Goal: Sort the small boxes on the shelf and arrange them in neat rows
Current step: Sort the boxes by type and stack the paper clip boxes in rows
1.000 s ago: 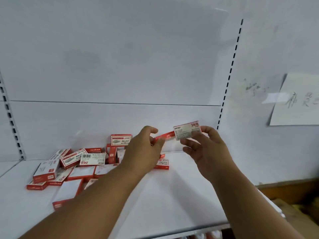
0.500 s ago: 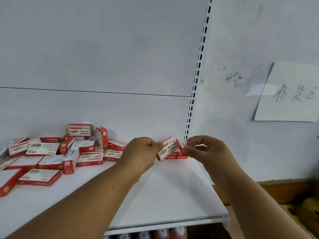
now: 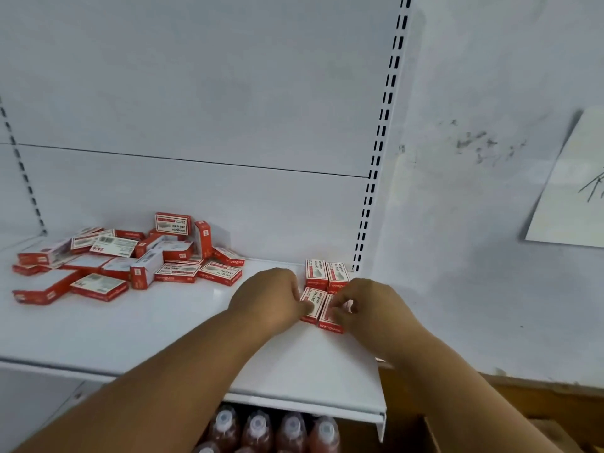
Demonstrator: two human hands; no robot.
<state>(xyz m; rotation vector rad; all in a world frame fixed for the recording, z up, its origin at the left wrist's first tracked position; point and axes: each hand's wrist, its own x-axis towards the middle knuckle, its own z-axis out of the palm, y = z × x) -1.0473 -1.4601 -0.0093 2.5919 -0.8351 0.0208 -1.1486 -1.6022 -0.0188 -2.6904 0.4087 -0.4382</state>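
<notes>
Setting: white metal shelf (image 3: 163,331) against a white back panel, slotted upright (image 3: 380,138) at the right end, pale wall beyond.
Front boxes: two red-and-white staple boxes lying flat at the shelf's right end, side by side and touching; left front box (image 3: 314,304), right front box (image 3: 329,317).
Back boxes: two more of the same, back pair (image 3: 327,273), flat against the back panel just beside the upright, directly behind the front two.
Left hand (image 3: 268,299): fingers curled, tips on the left front box's left edge and top; pinch or mere press, cannot tell.
Right hand (image 3: 369,308): fingers bent down onto the right front box, covering much of its top; grip or press, cannot tell.
Loose pile (image 3: 130,259): many same boxes jumbled at the shelf's left half, some flat, some on edge, well apart from the four.
Below: bottles with white caps (image 3: 271,426) under the shelf.
Wall: sheet of paper (image 3: 572,191) at far right.
</notes>
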